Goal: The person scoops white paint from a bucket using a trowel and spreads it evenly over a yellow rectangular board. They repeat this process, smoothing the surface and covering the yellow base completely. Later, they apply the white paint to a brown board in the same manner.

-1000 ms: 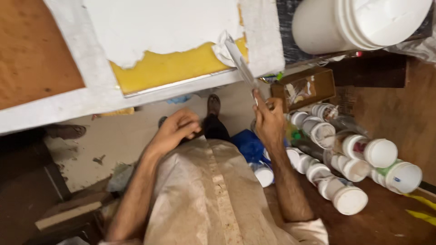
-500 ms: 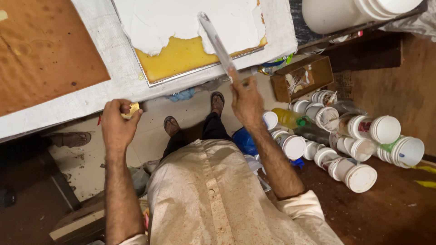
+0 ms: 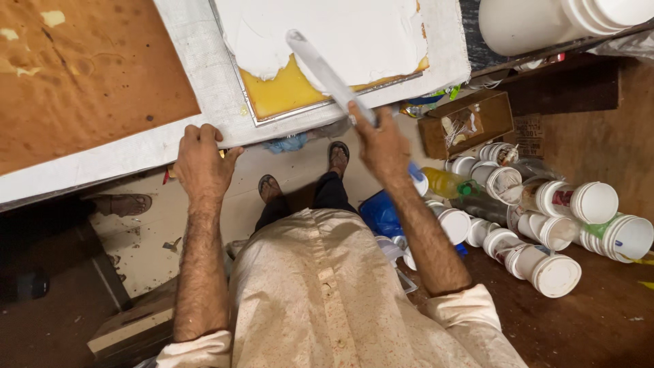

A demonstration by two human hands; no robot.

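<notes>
while the right hand (image 3: 383, 140) grips the handle of a long icing spatula (image 3: 327, 73), its blade lies slanted across the cake tray (image 3: 310, 114), tip resting on the white cream (image 3: 340, 34) just where the cream meets the bare yellow sponge (image 3: 283, 92). half a second earlier the blade stood nearer the tray's right part; now it reaches further toward the uncovered corner, so the spreading looks to be working down into that last yellow patch — most of the cake is already white. the left hand (image 3: 201, 160) has changed more: a second ago it hung loose below the bench (image 3: 122, 157), and now its fingers are curled over the bench edge, closed on the white covering beside the tray, apparently steadying it. a plain brown sponge sheet (image 3: 82, 68) lies to the left, untouched by either hand. on the floor to the right stand many white lidded tubs (image 3: 593, 203) and a cardboard box (image 3: 466, 123); a large white bucket (image 3: 538, 24) sits above them.
</notes>
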